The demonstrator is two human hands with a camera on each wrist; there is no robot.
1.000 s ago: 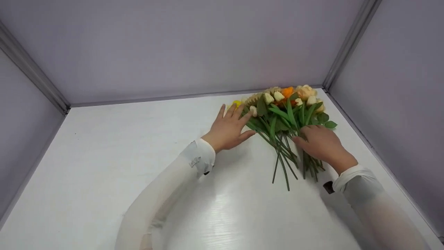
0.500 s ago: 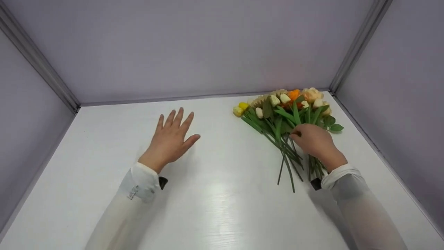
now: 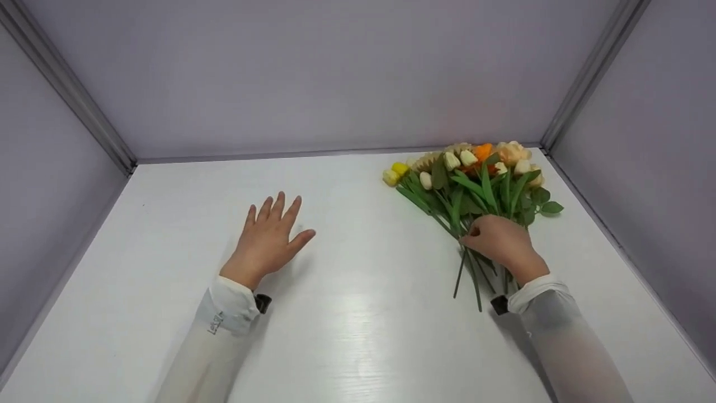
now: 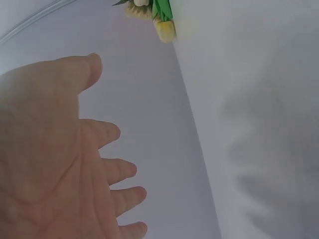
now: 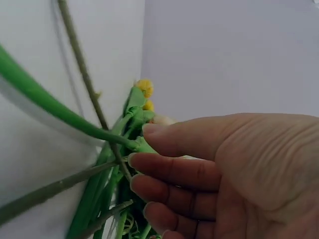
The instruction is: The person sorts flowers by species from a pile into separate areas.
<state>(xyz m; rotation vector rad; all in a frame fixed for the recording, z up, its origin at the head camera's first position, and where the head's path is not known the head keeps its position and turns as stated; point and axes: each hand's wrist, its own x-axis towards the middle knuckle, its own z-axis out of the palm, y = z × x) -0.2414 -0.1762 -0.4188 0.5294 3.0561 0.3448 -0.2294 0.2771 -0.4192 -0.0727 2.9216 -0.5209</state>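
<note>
A bunch of flowers (image 3: 478, 184), white, yellow, orange and peach blooms with green leaves, lies at the back right of the table. My right hand (image 3: 500, 240) is over its stems, thumb and index finger curled in at the point where several stems cross. The right wrist view shows a green stem (image 5: 65, 115) running in between the thumb and index fingertips, with the remaining fingers (image 5: 169, 191) bent beside darker stems. My left hand (image 3: 265, 238), fingers spread and straight, hovers over the middle left of the table and holds nothing; its bare palm faces the left wrist camera.
The white table (image 3: 347, 313) is bounded by grey panels at the back (image 3: 335, 78) and both sides. Yellow tulips (image 3: 395, 172) form the bunch's left edge. Loose stem ends (image 3: 479, 294) point toward the front.
My left hand has moved left, away from the flowers, to the middle left. My right hand has shifted down and left along the stems, its thumb and index finger drawing together.
</note>
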